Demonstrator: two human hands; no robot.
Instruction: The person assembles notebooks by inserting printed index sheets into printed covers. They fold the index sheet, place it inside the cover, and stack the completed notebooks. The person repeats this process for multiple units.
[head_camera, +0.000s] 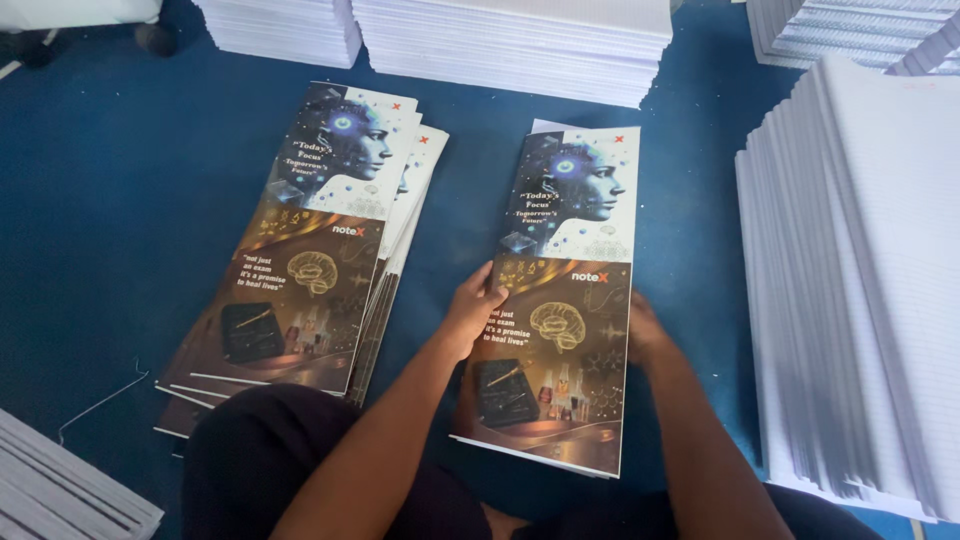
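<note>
Small notebook-binding or print-finishing workroom, work done on the floor; blue carpet (110, 200) as work surface; tall stacks of white ruled paper (860, 290) at right, more stacks along the far edge (520, 40) and near left (60, 490); a fanned pile of glossy printed covers (310, 270) left of centre; person seated low among them.

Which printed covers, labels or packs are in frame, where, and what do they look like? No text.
Held cover: centre, flat on the blue floor, left hand and right hand on its edges; tall rectangle, pale top with bluish profile head, brown-gold lower half with brain drawing.
Cover stack: left of it, fanned pile, same design.
Paper stacks: right, top and bottom left; plain white ruled sheets, unprinted.
</note>
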